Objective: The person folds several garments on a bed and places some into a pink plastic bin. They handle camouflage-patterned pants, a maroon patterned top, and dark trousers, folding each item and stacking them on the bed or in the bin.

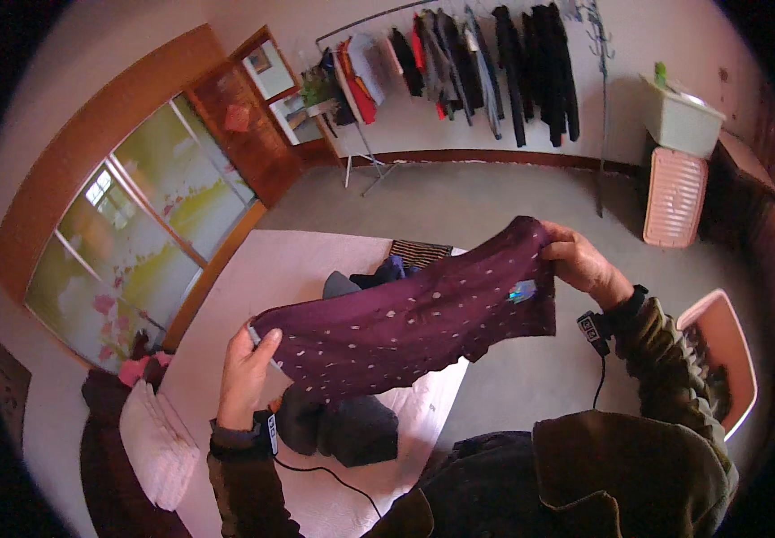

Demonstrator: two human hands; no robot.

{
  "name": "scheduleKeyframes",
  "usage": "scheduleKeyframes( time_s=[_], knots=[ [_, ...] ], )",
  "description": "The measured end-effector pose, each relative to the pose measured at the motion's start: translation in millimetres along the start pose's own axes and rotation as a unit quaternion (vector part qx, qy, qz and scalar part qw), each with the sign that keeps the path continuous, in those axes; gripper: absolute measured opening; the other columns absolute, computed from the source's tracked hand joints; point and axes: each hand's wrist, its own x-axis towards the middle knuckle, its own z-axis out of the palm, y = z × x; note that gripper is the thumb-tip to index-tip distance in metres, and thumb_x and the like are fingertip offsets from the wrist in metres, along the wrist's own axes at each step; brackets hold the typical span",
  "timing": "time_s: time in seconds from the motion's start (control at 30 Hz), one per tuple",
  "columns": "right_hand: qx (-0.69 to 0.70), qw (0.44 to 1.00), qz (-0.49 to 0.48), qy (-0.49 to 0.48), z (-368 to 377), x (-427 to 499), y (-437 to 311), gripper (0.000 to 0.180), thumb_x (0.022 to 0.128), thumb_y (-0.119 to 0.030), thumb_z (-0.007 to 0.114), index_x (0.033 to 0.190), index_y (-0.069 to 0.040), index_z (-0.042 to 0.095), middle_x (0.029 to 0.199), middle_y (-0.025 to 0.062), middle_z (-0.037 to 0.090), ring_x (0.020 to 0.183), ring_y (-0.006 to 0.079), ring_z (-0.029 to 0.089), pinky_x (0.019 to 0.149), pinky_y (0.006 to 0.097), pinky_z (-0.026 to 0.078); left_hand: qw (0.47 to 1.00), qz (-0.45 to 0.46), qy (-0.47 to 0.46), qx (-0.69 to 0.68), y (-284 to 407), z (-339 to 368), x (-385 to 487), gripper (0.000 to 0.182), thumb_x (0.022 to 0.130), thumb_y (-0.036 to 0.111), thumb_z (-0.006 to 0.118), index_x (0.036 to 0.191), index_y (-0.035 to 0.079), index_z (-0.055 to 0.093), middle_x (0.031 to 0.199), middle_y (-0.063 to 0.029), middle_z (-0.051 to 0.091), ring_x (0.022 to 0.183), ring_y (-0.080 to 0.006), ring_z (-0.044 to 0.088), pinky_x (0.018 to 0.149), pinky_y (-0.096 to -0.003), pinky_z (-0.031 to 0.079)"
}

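A dark purple garment (401,316) with small white specks hangs stretched in the air between my two hands. My left hand (245,366) pinches its left end, thumb on top. At the upper right corner, my right hand (579,263) grips the cloth between thumb and fingers. A shiny patch (522,291) shows near the right end. Behind and below the garment lies a bed with a pale pink cover (226,296). Dark grey folded clothing (357,430) rests on the bed under the cloth, partly hidden by it.
Beyond the garment are a striped cloth (421,251) and a blue cloth (391,269). A stack of pale folded fabric (157,447) lies at the left. To my right stands a pink plastic bin (741,376). A clothes rack (377,15) lines the far wall. Cables run from both wrists.
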Motion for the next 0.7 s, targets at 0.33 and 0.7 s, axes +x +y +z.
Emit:
scheduleKeyframes(
  time_s=[0.33, 0.7],
  knots=[
    [-0.062, 0.988, 0.137, -0.025, 21.3, -47.5, 82.2, 0.023, 0.087, -0.011, 0.064, 0.107, -0.001, 0.059, 0.100, 0.0090, 0.066, 0.093, 0.0191, 0.061, 0.084, 0.0311, 0.049, 0.993, 0.074, 0.066, 0.069, 28.3, 36.3, 13.0, 0.021, 0.093, 0.006, 0.053, 0.112, -0.001, 0.057, 0.101, -0.0022, 0.060, 0.092, -0.0091, 0.053, 0.085, -0.0249, 0.042],
    [-0.445, 0.735, -0.424, -0.287, 50.3, -132.5, 140.2, 0.022, 0.071, -0.014, 0.062, 0.092, -0.013, 0.060, 0.080, 0.0021, 0.053, 0.089, 0.0244, 0.055, 0.084, 0.0405, 0.045, 0.966, -0.036, 0.046, 0.250, 28.2, 50.6, 57.7, 0.022, 0.092, 0.006, 0.052, 0.114, 0.004, 0.054, 0.089, -0.0025, 0.063, 0.070, -0.0081, 0.056, 0.058, -0.0224, 0.045]
  ],
)
